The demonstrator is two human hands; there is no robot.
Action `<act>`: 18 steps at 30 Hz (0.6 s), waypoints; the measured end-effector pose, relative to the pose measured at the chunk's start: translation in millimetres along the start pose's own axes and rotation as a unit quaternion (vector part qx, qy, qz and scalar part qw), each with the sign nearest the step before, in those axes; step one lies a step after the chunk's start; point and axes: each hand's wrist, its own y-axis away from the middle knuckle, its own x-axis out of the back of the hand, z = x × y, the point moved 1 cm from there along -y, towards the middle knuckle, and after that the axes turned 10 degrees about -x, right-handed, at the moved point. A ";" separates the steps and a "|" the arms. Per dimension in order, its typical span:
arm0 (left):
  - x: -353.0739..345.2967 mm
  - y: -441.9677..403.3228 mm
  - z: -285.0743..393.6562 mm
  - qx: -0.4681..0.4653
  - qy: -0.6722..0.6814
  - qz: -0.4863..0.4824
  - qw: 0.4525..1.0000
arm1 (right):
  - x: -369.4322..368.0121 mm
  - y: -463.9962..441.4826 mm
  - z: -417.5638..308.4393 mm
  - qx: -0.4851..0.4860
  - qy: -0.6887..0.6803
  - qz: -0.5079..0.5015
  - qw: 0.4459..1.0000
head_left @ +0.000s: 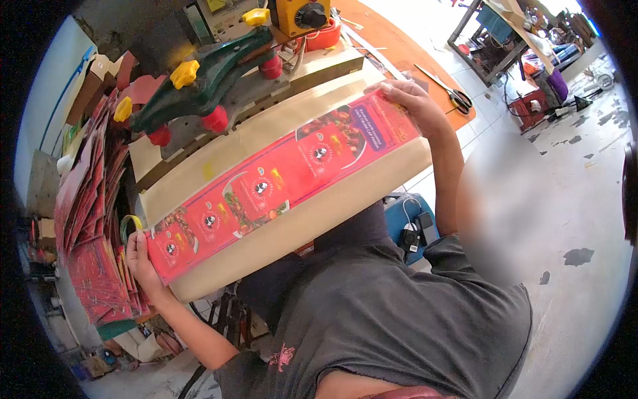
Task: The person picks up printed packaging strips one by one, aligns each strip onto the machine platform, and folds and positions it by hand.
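Observation:
A long red printed packaging sheet (256,189), with food pictures and panda logos, slants across a tan board (299,226). My left hand (141,261) pinches its lower left end, thumb and fingers closed at the edge. At the upper right end, my right hand (413,103) is closed on the sheet's corner; part of its grip is hidden behind the fingers. Just beyond the board stands a machine with a dark green arm (193,93), yellow knobs (185,74) and red feet (216,120). A roll of tape (131,226) sits close to my left hand.
Stacked red printed sheets (93,219) lean at the left. Black-handled scissors (458,100) lie on the orange table (392,46) at the upper right. A yellow box with a dial (310,16) stands behind the machine. Below the board is a blue surface (395,233) with chargers.

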 end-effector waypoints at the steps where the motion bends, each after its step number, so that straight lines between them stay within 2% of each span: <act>1: 1.3 -0.9 -2.1 -0.022 -0.047 -0.003 0.999 | 0.7 -3.0 3.2 -0.001 -0.004 0.021 1.000; 2: 3.2 -2.2 -3.2 -0.042 -0.094 -0.005 0.995 | 3.7 -5.1 2.6 0.000 -0.005 0.019 1.000; 4: -2.1 0.4 -1.7 -0.046 -0.083 0.015 0.995 | 11.9 -5.3 1.3 -0.027 0.104 0.041 0.993; 7: 14.4 -1.6 -5.8 -0.052 -0.060 0.018 0.997 | 5.0 -2.4 -1.1 -0.006 0.141 0.092 0.986; 9: 23.4 -0.5 -9.9 -0.058 -0.051 0.003 0.997 | 2.5 2.4 -2.4 -0.009 0.129 0.100 0.986; 11: 25.4 0.1 -13.0 -0.107 -0.038 0.029 0.993 | 6.1 2.7 0.4 -0.013 0.120 0.111 0.986; 13: 32.5 3.9 -17.6 -0.138 -0.046 0.007 0.989 | 13.2 1.8 10.1 0.076 0.125 0.102 0.984; 14: 37.8 6.7 -18.9 -0.170 -0.055 -0.015 0.984 | 16.7 3.2 13.6 0.075 0.125 0.102 0.984; 15: 44.9 10.4 -19.5 -0.169 -0.054 -0.015 0.984 | 19.0 5.1 16.5 0.074 0.132 0.100 0.983; 17: 62.5 18.5 -20.7 -0.130 -0.227 -0.066 0.963 | 28.5 7.0 23.1 0.060 0.178 0.076 0.979; 18: 69.0 18.1 -24.9 -0.046 -0.221 -0.068 0.972 | 34.3 7.0 24.9 0.047 0.218 0.054 0.973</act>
